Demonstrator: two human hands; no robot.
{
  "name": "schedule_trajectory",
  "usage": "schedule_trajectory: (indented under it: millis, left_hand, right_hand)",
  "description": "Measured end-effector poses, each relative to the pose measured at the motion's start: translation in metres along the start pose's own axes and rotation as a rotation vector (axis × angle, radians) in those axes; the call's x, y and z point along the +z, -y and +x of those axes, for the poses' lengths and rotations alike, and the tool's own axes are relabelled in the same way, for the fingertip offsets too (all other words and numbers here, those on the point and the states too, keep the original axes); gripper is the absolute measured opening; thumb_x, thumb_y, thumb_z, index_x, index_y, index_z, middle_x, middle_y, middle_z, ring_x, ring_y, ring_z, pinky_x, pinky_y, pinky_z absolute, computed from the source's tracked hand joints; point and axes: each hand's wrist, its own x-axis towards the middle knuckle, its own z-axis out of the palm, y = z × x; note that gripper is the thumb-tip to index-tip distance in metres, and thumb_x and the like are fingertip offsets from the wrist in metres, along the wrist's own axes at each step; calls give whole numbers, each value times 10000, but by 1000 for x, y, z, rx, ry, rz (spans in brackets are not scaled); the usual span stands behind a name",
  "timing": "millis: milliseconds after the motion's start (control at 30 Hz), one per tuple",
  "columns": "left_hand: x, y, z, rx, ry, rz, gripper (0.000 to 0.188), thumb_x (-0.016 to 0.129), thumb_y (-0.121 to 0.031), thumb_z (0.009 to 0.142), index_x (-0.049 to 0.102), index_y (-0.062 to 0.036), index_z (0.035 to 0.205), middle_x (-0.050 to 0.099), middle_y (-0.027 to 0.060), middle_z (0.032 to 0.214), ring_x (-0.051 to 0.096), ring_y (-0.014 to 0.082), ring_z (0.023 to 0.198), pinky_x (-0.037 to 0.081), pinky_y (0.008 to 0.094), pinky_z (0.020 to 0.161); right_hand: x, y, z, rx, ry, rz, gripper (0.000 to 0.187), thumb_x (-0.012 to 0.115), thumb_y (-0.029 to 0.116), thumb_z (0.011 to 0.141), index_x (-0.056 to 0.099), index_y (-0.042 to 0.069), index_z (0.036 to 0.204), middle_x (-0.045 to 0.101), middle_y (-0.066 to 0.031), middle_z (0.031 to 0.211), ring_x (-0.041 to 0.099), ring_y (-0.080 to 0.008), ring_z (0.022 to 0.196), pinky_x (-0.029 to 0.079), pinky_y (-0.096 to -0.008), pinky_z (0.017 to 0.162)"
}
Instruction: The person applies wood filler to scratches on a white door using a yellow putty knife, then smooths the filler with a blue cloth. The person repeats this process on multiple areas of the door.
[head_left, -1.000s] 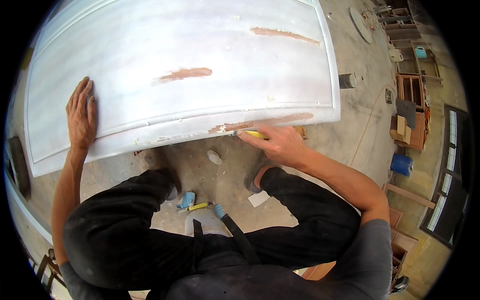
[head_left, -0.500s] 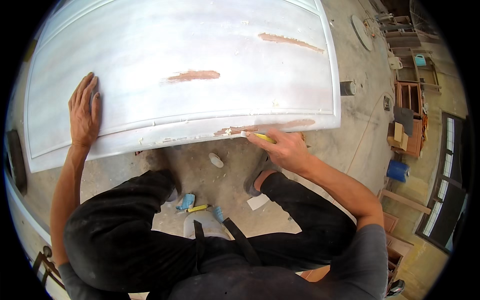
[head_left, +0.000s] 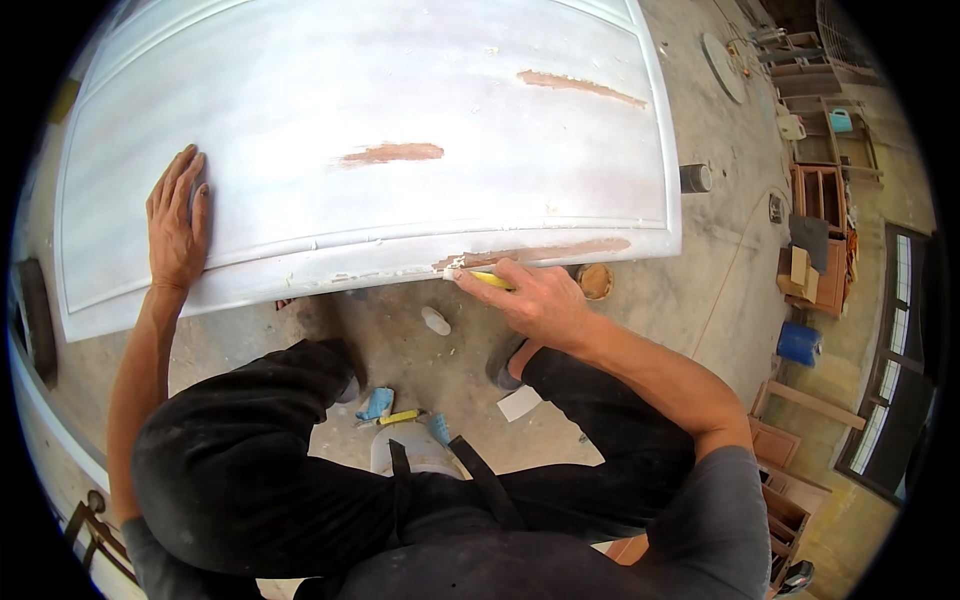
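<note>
A large white-painted panel with raised edge moulding spreads in front of me. Two brown patches show on its face, one in the middle and one at the upper right. A longer brown strip runs along the near edge, with pale flakes beside it. My left hand rests flat on the panel's left part, fingers stretched out. My right hand is closed round a yellow-handled scraper, whose pale tip touches the near edge at the strip's left end.
Between my legs stands a white bucket, with a blue packet and a yellow-handled tool by it. A round brown-topped support shows under the panel. Wooden cabinets and a blue container stand at the right.
My right hand has moved left along the near edge with the scraper, and the flakes at its tip have shifted left. My left hand stays flat on the panel.
</note>
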Motion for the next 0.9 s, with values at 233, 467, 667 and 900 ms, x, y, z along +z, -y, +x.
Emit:
schedule_trajectory:
  millis: [233,467,667,900]
  left_hand:
    - [3,-2,1,2,-5,-12,420,481,-221,1105,537,-148,1515,495,47,1600,408,260,1501,298,421,1259]
    - [-3,-5,2,8,-13,-24,418,499,-211,1097,541,-140,1507,499,49,1595,416,267,1494,305,419,1252]
    - [-2,-3,1,2,-21,-41,420,521,-196,1085,546,-136,1500,500,54,1595,419,270,1491,308,423,1248]
    - [-3,-7,3,-9,-3,-41,426,518,-187,1081,543,-131,1503,492,59,1601,412,274,1495,300,428,1253]
  right_hand:
    - [-1,0,-1,45,-17,1,735,696,17,742,646,271,1430,562,-11,861,614,-188,594,488,-339,441]
    - [-14,-14,-19,74,50,-38,736,691,40,764,610,264,1461,550,-24,896,616,-202,615,496,-338,469]
    - [-11,2,4,56,39,9,753,684,-1,744,636,270,1445,551,-15,849,601,-198,621,490,-349,466]
    - [-5,7,9,53,27,-6,774,695,9,732,617,252,1463,564,-26,888,620,-211,637,508,-353,487]
